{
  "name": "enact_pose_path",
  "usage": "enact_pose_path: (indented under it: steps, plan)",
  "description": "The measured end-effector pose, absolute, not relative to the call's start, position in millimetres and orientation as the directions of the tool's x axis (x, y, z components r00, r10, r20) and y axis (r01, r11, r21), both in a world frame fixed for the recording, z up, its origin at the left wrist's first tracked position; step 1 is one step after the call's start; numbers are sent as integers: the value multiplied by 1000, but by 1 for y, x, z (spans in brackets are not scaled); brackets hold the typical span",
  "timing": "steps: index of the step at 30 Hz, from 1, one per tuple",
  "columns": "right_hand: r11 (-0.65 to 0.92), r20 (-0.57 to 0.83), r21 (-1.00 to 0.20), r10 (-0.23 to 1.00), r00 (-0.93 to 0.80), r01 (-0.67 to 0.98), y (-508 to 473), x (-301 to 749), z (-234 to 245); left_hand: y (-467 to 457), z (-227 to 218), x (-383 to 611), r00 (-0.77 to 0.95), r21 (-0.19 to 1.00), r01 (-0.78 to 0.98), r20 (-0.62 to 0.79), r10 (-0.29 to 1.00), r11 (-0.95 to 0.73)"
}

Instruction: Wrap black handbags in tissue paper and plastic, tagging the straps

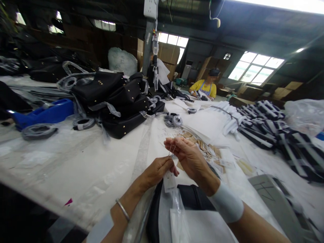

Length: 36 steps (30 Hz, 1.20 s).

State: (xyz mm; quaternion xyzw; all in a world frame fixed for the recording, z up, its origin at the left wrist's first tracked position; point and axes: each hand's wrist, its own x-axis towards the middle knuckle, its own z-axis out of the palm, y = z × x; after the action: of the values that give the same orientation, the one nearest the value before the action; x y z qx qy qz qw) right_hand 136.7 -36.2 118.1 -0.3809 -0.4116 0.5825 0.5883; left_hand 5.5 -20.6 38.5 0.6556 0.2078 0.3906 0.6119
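Observation:
My left hand [160, 169] is closed in a pinch at the lower end of a thin string [172, 149]. Above and to the right, my right hand [188, 156] has its fingertips closed on the upper part of that string, which is stretched as a loop between both hands. A white hang tag [169, 182] dangles just under my left fingers. Below the hands lies a black bag [196, 196] with white paper [202, 224] and clear plastic wrap on it; my forearms hide parts of it.
Brown and white tags [209, 150] lie heaped beyond my right hand. Stacked black handbags [121, 101], a blue tape dispenser [45, 113] and coiled straps [84, 123] occupy the left. White-striped black pieces [265, 125] and a grey device [278, 202] are right. A person [204, 88] sits across the table.

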Motion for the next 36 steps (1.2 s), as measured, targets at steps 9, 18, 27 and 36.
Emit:
enact_pose_path:
  steps: [9,18,27,36]
  plan:
    - [-47,-38,-997,988,-149,-58,-39,158,135,-13,41,-10,626,978,-194,185,757,-78]
    - [-154,-449,-600,877,-171,785,-36,187,88,-3,3,-6,419,919,391,-229,879,53]
    - [-404,-600,-778,706,-377,482,-6,183,34,-1,8,4,511,936,320,-298,806,143]
    - [-515,-514,-845,713,-476,142,-2,196,17,-1,12,8,349,827,522,15,937,-208]
